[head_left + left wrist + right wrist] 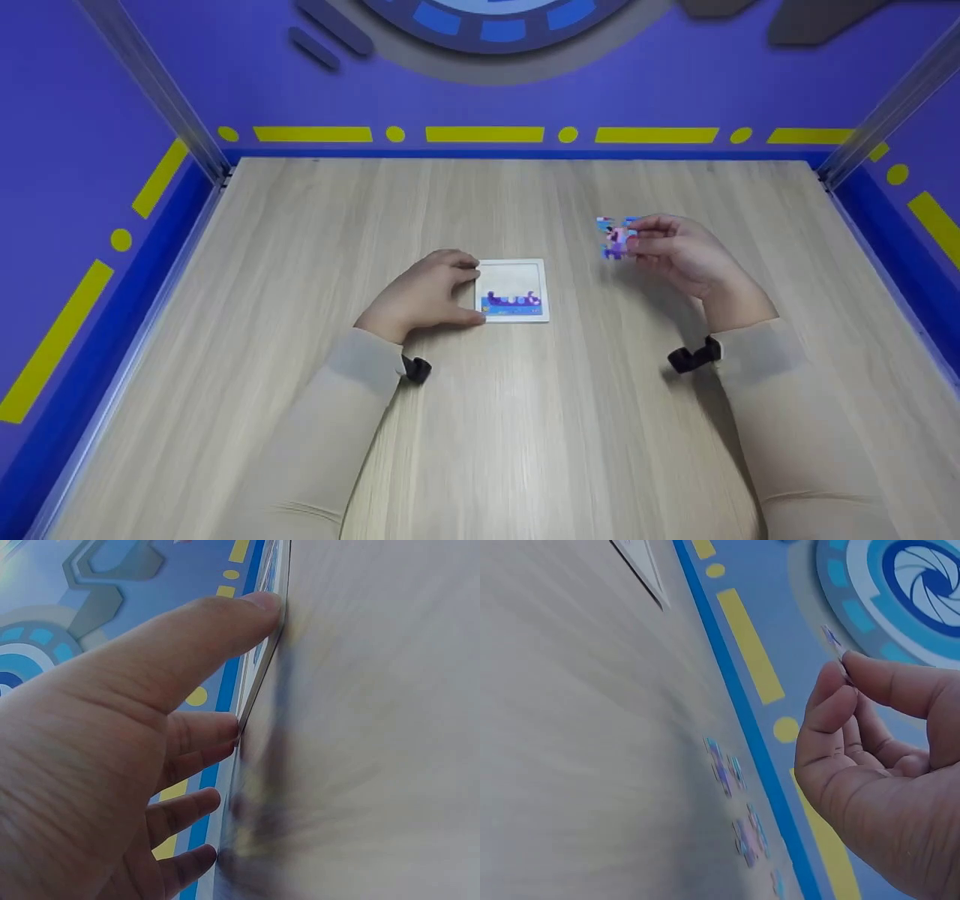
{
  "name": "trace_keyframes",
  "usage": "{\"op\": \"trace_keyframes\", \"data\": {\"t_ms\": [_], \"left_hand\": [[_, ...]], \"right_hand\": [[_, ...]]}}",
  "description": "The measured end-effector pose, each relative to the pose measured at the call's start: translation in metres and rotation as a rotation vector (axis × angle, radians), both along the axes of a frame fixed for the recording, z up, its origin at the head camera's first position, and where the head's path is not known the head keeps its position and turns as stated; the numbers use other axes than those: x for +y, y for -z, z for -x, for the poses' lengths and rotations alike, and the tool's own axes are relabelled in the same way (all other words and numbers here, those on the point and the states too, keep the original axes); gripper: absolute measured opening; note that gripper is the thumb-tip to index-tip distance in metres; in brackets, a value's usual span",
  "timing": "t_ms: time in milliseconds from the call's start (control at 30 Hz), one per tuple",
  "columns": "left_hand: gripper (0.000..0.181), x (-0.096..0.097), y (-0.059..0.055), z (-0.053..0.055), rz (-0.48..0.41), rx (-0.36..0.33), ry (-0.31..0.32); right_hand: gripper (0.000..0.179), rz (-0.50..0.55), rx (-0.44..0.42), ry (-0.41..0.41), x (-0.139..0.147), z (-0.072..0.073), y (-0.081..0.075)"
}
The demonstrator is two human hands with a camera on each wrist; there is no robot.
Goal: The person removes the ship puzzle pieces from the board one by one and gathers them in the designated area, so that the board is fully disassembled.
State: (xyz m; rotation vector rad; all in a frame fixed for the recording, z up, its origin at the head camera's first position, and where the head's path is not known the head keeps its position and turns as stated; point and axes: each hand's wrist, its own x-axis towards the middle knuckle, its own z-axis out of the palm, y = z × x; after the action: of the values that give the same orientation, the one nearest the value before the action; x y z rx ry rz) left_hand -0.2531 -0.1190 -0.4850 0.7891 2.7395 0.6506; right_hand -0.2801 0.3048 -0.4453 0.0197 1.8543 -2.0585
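Inspected left to right, with the white frame as reference. Left of the frame, a black wrist device (pixel 417 370) sits at a beige sleeve cuff. The left hand (pixel 431 292) is spread along the frame's left side, thumb at the near corner, fingers at the far one, touching its edge. The white frame (pixel 514 319) lies on the table (pixel 487 450); a fitted puzzle strip (pixel 510 306), blue and purple, fills its near part, with pale backing beyond. Small marks on the strip are too fine to read.

Right of the frame and beyond its centre, the right hand (pixel 690 251) pinches a puzzle piece (pixel 831 637) between thumb and fingers, above the table. Loose puzzle pieces (pixel 721 772) lie on the table right of the frame, prints blurred. A second black device (pixel 694 356) sits at the right cuff, right of the frame and nearer the person.
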Motion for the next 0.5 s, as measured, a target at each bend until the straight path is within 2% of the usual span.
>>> {"op": "trace_keyframes", "data": {"t_ms": [300, 500], "left_hand": [[0.085, 0.0, -0.002, 0.0, 0.01, -0.003, -0.003], [0.085, 0.0, 0.0, 0.0, 0.011, -0.003, -0.005]], "right_hand": [[0.015, 0.099, -0.026, 0.133, 0.034, 0.01, 0.004], [0.024, 0.032, -0.055, 0.179, 0.055, 0.013, 0.008]]}}
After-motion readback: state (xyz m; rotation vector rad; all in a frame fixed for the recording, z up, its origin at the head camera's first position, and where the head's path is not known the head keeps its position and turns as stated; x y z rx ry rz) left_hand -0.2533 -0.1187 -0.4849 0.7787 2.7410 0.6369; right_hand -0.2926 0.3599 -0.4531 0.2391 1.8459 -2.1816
